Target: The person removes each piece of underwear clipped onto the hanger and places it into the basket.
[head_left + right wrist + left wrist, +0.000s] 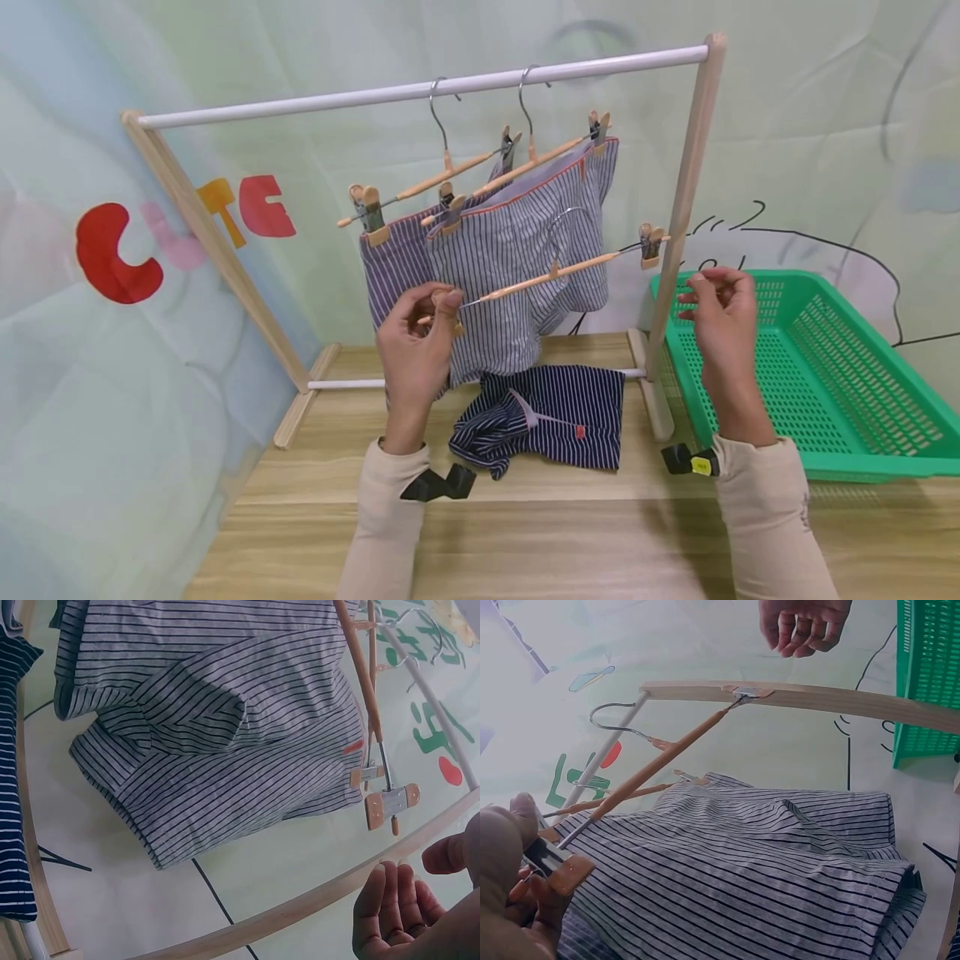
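My left hand (416, 346) pinches the left clip of a wooden clip hanger (551, 276), which is held in front of the rack and carries no garment. Its right clip (651, 244) is free. A little to the right of that clip is my right hand (727, 325), fingers loosely bent, touching nothing; the right wrist view shows a gap between its fingertips and the clip (391, 806). Behind the held hanger, grey striped shorts (517, 258) and purple striped shorts (397, 250) hang from two similar hangers. Navy striped shorts (585, 425) lie on the table below.
A rack with a white top rail (300, 104) and wooden side posts (693, 158) stands on the wooden table (525, 550). To the right sits a green plastic basket (825, 465). Behind is a printed cloth backdrop (810, 108).
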A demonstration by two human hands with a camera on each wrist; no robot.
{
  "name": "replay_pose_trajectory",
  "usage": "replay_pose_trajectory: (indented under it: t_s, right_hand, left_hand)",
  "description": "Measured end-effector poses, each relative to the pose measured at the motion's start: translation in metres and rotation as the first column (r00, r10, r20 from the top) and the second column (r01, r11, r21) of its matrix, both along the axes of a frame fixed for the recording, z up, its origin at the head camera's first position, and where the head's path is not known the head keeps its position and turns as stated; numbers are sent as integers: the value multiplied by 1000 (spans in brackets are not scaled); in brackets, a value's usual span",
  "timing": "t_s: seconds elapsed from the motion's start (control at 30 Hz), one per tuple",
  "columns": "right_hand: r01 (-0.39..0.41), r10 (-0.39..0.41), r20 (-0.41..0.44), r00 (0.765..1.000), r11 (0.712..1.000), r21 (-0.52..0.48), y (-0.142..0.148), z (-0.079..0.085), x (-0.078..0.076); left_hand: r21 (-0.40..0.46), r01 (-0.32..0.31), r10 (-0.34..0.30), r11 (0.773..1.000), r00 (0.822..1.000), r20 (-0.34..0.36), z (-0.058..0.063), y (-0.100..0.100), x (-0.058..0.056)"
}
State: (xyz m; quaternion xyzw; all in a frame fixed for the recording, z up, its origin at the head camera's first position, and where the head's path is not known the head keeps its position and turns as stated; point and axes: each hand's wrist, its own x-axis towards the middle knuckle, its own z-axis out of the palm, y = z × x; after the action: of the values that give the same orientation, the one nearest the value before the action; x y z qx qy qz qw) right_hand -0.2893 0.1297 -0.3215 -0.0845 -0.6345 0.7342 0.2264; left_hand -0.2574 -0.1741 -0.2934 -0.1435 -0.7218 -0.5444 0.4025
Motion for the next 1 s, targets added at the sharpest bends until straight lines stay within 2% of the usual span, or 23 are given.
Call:
replay_pose_trajectory:
  t_s: [0.13,0.3,0.53,0.67,0.83,1.0]
  right_hand:
    - [3,-3,5,1000,1000,16,-4,-1,3]
    - [19,-19,1,1000,999,46,-9,-1,6]
    - [23,-26,28,999,995,102,-20,0,9]
    - [17,-21,25,999,992,128,-25,0,10]
    - [-6,4,12,1000,989,146,-28,2,10]
    - [-66,62,28,998,987,146,-34,2,12]
  left_hand:
    - [1,-8,8,1000,1000,-7,1,2,-1]
    - [-7,-37,37,999,999,-13,8,6,-4]
    - [22,-72,73,997,997,-34,14,9,-6]
    - [39,-79,80,996,996,-23,17,17,-6]
    - [78,-74,74,994,997,-3,20,28,-6]
    - [98,-72,72,993,997,9,21,37,-7]
